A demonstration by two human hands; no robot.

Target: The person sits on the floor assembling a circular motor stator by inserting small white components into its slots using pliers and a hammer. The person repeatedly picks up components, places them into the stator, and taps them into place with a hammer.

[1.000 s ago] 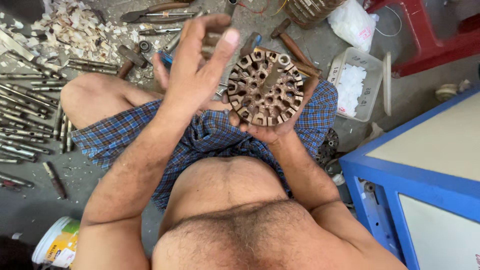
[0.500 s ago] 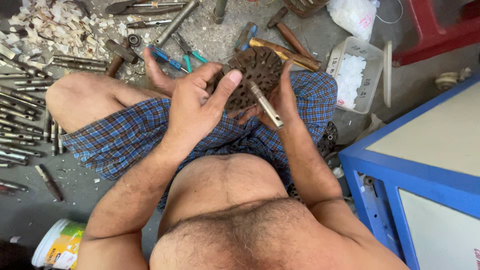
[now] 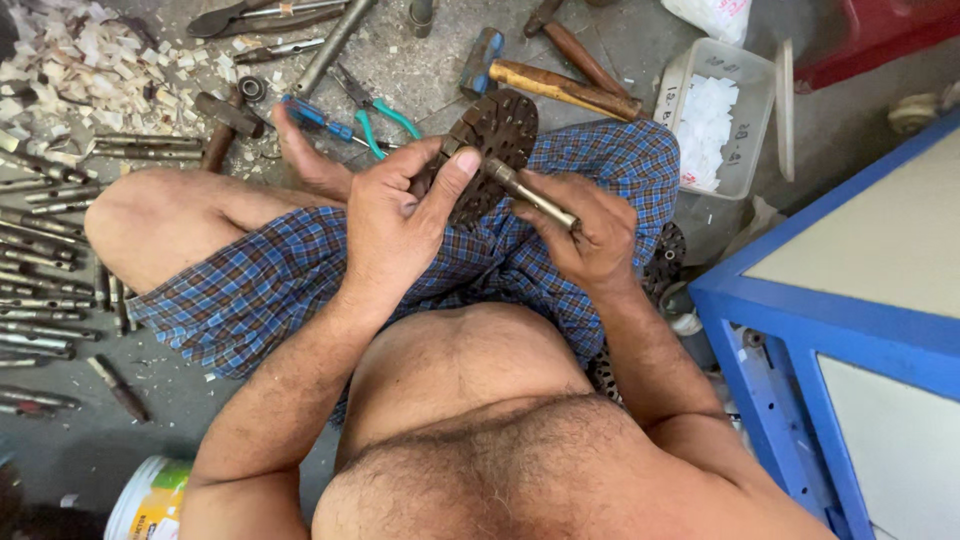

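Hands met over your lap. Your left hand (image 3: pixel 395 225) gripped a round rusty metal disc (image 3: pixel 490 150) full of slots, thumb pressed on its edge. Your right hand (image 3: pixel 585 235) was clamped around a short metal rod (image 3: pixel 530 190), its tip touching the disc. Two wooden-handled hammers (image 3: pixel 565 85) and green-handled pliers (image 3: pixel 380 110) lay on the floor (image 3: pixel 430 65) just beyond your knees.
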